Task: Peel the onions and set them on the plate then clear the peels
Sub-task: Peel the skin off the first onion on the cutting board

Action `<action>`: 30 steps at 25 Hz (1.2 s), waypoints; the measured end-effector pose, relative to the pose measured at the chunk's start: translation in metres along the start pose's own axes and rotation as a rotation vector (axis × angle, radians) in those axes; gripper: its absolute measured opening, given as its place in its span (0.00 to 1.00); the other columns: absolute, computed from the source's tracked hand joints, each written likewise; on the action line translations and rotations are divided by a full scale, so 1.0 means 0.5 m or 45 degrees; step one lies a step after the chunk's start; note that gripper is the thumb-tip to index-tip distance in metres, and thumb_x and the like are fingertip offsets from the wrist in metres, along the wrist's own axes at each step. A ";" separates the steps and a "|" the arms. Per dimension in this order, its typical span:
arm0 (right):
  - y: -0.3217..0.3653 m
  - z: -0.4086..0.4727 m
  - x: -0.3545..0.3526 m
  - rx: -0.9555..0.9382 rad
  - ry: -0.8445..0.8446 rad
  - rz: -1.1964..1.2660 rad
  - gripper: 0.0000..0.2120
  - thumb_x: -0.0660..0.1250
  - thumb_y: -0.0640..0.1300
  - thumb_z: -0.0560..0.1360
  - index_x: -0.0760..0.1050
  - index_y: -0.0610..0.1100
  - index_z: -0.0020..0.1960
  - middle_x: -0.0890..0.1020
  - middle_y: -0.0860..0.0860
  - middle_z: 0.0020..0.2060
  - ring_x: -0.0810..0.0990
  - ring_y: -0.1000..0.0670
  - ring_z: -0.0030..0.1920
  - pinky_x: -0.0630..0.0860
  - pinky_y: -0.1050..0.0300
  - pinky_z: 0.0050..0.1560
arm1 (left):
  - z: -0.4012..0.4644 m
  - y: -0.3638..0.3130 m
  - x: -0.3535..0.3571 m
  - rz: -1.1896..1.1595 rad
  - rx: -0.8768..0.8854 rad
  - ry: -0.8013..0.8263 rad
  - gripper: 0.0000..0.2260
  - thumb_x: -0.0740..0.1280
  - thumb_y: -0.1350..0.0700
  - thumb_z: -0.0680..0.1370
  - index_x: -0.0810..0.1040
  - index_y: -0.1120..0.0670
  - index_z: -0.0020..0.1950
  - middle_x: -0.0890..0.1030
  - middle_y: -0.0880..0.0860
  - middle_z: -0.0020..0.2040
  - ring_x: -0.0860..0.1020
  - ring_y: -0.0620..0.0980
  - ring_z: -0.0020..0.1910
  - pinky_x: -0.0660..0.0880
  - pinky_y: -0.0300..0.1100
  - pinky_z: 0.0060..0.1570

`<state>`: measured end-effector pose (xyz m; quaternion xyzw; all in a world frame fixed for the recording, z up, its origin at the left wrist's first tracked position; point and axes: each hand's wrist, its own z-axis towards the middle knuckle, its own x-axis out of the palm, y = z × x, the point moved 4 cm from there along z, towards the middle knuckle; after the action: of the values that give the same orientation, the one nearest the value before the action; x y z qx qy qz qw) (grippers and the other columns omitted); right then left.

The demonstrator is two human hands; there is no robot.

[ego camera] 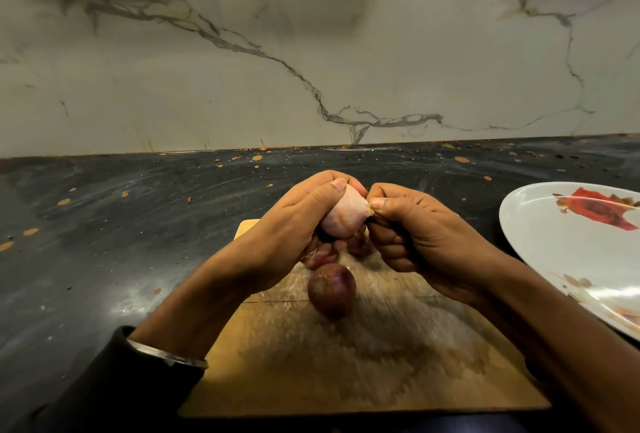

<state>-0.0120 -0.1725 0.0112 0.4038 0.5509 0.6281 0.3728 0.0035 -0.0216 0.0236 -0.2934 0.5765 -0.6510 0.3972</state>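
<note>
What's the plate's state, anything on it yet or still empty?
Empty as far as visible: the plate shows only its printed rose pattern, no onions. Its right part is cut off by the frame, so that section cannot be told.

Worn wooden board (pixel 363 356), glossy plate (pixel 561 252), polished marble wall (pixel 311 51).

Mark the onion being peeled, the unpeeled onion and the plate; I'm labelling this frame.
onion being peeled (pixel 341 216), head view, pale bared flesh.
unpeeled onion (pixel 331 290), head view, middle of its skin.
plate (pixel 561 245), head view, bare white centre.
</note>
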 end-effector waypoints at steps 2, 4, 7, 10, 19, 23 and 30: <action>0.001 -0.001 0.000 0.005 0.046 -0.013 0.14 0.57 0.42 0.83 0.67 0.45 0.39 0.64 0.49 0.28 0.64 0.58 0.25 0.51 0.59 0.28 | -0.001 -0.002 0.000 -0.015 -0.021 -0.001 0.14 0.52 0.54 0.85 0.76 0.57 0.55 0.79 0.53 0.40 0.78 0.44 0.31 0.73 0.32 0.28; 0.003 -0.004 0.000 0.006 0.097 -0.020 0.11 0.59 0.45 0.79 0.68 0.46 0.38 0.65 0.50 0.28 0.61 0.56 0.26 0.52 0.59 0.27 | 0.001 -0.002 0.000 -0.042 -0.025 0.034 0.14 0.52 0.52 0.85 0.75 0.56 0.55 0.79 0.53 0.39 0.75 0.44 0.29 0.68 0.35 0.27; 0.004 -0.001 0.002 -0.047 0.063 -0.033 0.12 0.58 0.45 0.82 0.68 0.45 0.39 0.66 0.50 0.29 0.64 0.57 0.25 0.53 0.60 0.27 | 0.002 0.004 -0.002 -0.131 -0.089 0.045 0.15 0.55 0.47 0.84 0.76 0.55 0.55 0.78 0.56 0.38 0.70 0.48 0.30 0.63 0.42 0.28; 0.000 0.008 0.005 -0.220 -0.088 -0.144 0.14 0.54 0.41 0.85 0.67 0.41 0.41 0.67 0.47 0.29 0.67 0.56 0.25 0.60 0.64 0.24 | 0.003 0.008 0.004 -0.095 -0.210 -0.030 0.22 0.51 0.42 0.84 0.75 0.59 0.52 0.78 0.56 0.35 0.69 0.48 0.29 0.61 0.41 0.28; 0.011 0.006 0.008 -0.601 -0.259 -0.404 0.08 0.62 0.41 0.80 0.74 0.37 0.47 0.78 0.40 0.37 0.80 0.38 0.34 0.78 0.56 0.31 | 0.005 0.023 -0.001 -0.291 -0.330 0.060 0.35 0.46 0.34 0.81 0.80 0.60 0.42 0.76 0.58 0.34 0.65 0.45 0.22 0.51 0.42 0.26; 0.004 0.007 -0.004 -0.530 -0.392 -0.282 0.06 0.67 0.38 0.79 0.80 0.38 0.46 0.82 0.49 0.36 0.80 0.49 0.35 0.77 0.61 0.33 | 0.006 0.018 -0.008 -0.061 -0.294 -0.130 0.35 0.48 0.34 0.81 0.81 0.62 0.44 0.74 0.56 0.27 0.66 0.48 0.23 0.57 0.41 0.28; -0.001 0.009 -0.012 -0.300 -0.416 -0.097 0.06 0.67 0.39 0.79 0.82 0.40 0.46 0.83 0.48 0.34 0.80 0.51 0.33 0.76 0.61 0.31 | 0.002 0.010 -0.007 -0.016 -0.235 -0.178 0.28 0.54 0.34 0.76 0.77 0.57 0.53 0.79 0.64 0.44 0.74 0.51 0.31 0.68 0.39 0.25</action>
<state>-0.0057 -0.1762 0.0106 0.4326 0.4207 0.5999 0.5254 0.0069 -0.0192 0.0193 -0.3770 0.6029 -0.5756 0.4038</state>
